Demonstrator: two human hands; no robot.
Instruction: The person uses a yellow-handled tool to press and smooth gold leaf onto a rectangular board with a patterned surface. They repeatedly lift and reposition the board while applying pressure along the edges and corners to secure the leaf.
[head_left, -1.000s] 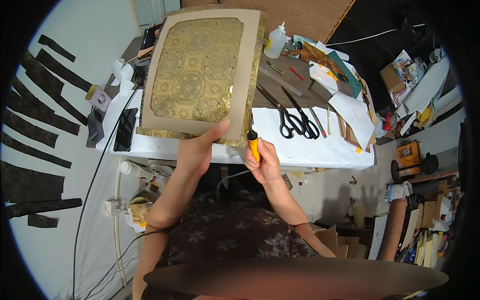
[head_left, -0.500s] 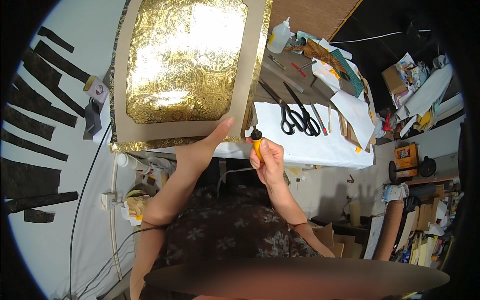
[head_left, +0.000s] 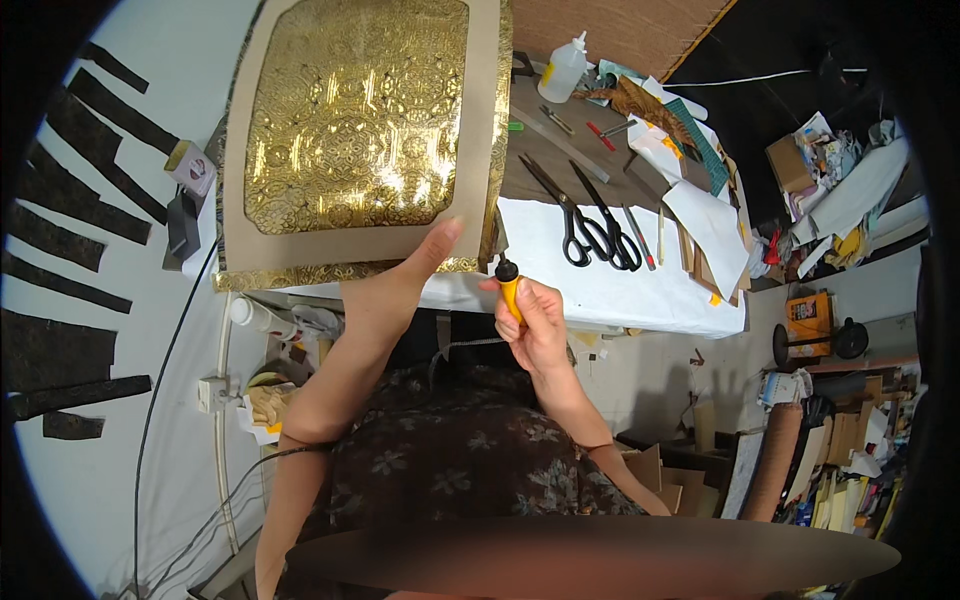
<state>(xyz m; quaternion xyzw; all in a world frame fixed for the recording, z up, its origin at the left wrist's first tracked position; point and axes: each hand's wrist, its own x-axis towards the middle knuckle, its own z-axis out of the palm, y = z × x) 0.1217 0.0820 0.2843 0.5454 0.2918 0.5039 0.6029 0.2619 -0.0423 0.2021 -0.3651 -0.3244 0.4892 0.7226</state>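
My left hand [head_left: 400,285] grips the lower edge of a large panel [head_left: 350,130], its thumb lying on the beige border. The panel has an embossed, shiny gold centre, and gold foil edging runs along its bottom and right sides. It is tilted up before me; the fingers behind it are hidden. My right hand [head_left: 538,325] is closed around the yellow handle of a soldering-iron-like tool [head_left: 509,290] with a black collar. Its small metal tip points up beside the panel's lower right corner; whether it touches is hard to tell. A thin grey cable [head_left: 470,343] runs by this hand.
Two pairs of black scissors [head_left: 580,230], a pencil-like tool [head_left: 638,235] and white paper [head_left: 540,280] lie on the table right of the panel. Behind them stands a squeeze bottle [head_left: 564,68]. Dark cut strips [head_left: 60,350] hang at left. A black cable [head_left: 170,390] runs down there.
The panel has shifted slightly left and up and tilted, so its glare has shrunk. My left hand moved with it; my right hand and the tool moved slightly left.
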